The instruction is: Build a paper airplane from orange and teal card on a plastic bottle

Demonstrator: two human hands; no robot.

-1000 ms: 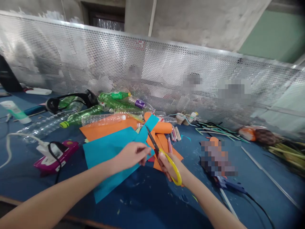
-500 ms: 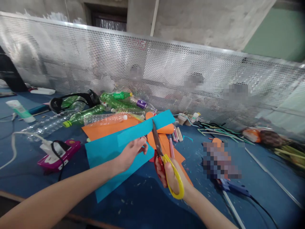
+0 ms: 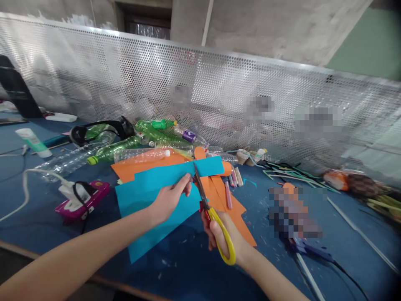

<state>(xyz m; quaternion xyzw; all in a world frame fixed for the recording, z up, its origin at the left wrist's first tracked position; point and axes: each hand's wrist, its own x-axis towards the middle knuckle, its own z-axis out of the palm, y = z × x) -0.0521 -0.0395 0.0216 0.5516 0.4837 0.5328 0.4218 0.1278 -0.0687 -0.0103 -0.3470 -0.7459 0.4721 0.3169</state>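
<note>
Head camera view: two bare hands work over a blue counter (image 3: 188, 267). Right hand (image 3: 224, 232): grip closed around the yellow and red handles of the scissors (image 3: 213, 214), blades directed up and away. The blade tips meet a blue strip (image 3: 156, 173) near its middle; whether they have cut into it cannot be determined. Left hand (image 3: 171, 198): grip narrow, thumb and fingers pinching the lower edge of the strip just beside the blades.

The blue strip lies across the far part of a larger blue sheet (image 3: 138, 202), its right end reaching over orange pieces (image 3: 217, 190). An orange sheet (image 3: 125, 168) shows behind the blue sheet, at its far left.

Beyond the paper, green bottles (image 3: 117, 150) and clear bottles (image 3: 140, 156) lie on their sides, heaped close to a perforated metal panel (image 3: 140, 79). To the left: a magenta power strip (image 3: 100, 194) with a white plug (image 3: 73, 195) seated in it, and a white and green tube (image 3: 34, 143). To the right of the orange pieces: short sticks (image 3: 237, 176); farther right, a blue tool (image 3: 316, 250) with a black cord, partly obscured by pixelation.
</note>
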